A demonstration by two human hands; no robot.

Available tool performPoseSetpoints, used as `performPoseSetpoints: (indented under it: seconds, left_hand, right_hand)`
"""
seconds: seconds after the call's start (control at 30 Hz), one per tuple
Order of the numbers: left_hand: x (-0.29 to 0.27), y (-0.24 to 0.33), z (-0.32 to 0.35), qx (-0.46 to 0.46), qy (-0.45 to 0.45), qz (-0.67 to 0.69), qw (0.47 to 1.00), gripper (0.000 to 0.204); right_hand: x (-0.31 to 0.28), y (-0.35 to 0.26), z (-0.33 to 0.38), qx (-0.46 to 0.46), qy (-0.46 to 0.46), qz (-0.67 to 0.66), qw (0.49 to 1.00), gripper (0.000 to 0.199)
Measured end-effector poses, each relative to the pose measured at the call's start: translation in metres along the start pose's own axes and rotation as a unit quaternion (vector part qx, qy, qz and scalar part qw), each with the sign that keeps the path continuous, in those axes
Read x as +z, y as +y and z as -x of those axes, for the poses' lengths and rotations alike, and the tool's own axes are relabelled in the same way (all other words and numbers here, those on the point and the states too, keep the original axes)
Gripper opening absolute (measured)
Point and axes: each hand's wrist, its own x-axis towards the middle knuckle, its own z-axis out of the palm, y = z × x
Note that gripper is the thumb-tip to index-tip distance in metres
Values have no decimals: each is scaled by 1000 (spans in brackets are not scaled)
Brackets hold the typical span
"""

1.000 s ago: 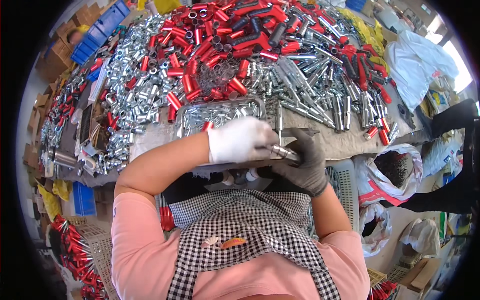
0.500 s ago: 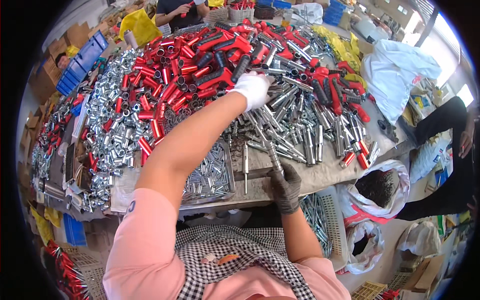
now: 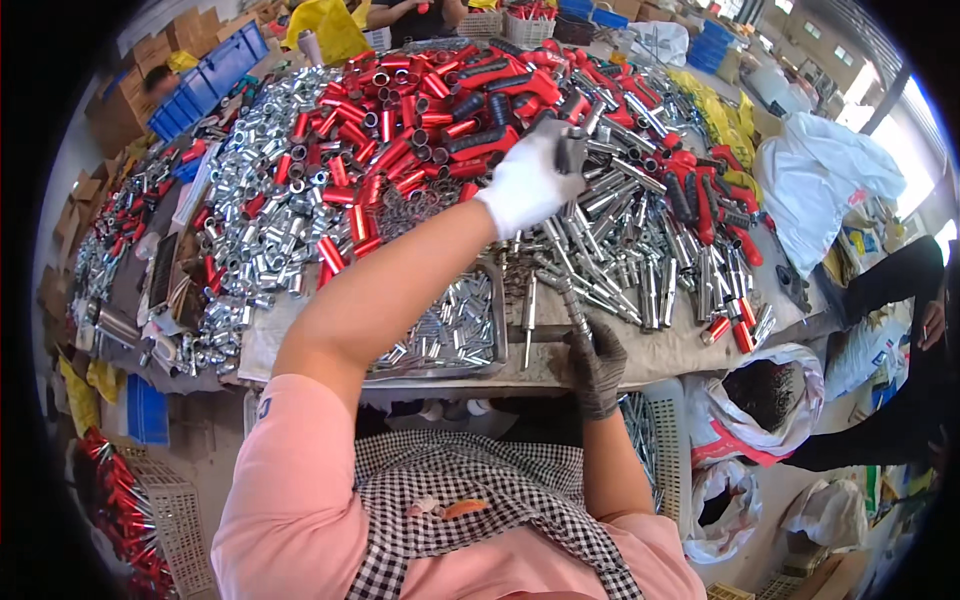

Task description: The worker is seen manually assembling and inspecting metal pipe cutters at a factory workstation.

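My left hand [image 3: 530, 180], in a white glove with greyed fingers, is over the middle of the heap of parts. Its fingers are curled around a dark piece [image 3: 570, 154], whose kind I cannot make out. Close to that hand lie red-and-black pistol-shaped handles [image 3: 485, 143] and red metal sleeves [image 3: 400, 150]. At the table's front edge, my right hand [image 3: 597, 365] wears a dark grey glove. It is closed around the lower end of a ribbed metal shaft [image 3: 574, 308], which tilts up and away toward loose silver shafts [image 3: 590, 270].
Silver collars [image 3: 265, 215] cover the table's left side. A metal tray [image 3: 497, 345] of small pins stands at the front. White sacks [image 3: 715, 400] and a pale crate [image 3: 668, 430] are below on the right. Another person's dark trouser leg [image 3: 870, 395] is at right; a co-worker [image 3: 415, 14] is beyond.
The whole view has shifted, so the table sits farther right. My left hand has turned and come up off the parts, with a dark piece at its fingers. The right hand still grips the shaft.
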Motion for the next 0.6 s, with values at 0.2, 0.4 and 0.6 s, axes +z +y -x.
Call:
performPoseSetpoints:
  seconds: [0.2,0.4,0.6]
  left_hand:
    - [-98,11,113,-134,-65,225,963,61]
    - [-138,-8,214,-251,75,277,924,37]
    - [-135,-6,288,-328,150,320,876,24]
  right_hand:
    - [-26,-79,-29,410,-7,-460,788,36]
    - [-30,-135,-36,309,-141,-341,876,41]
    - [-3,-164,-44,129,-194,-271,934,33]
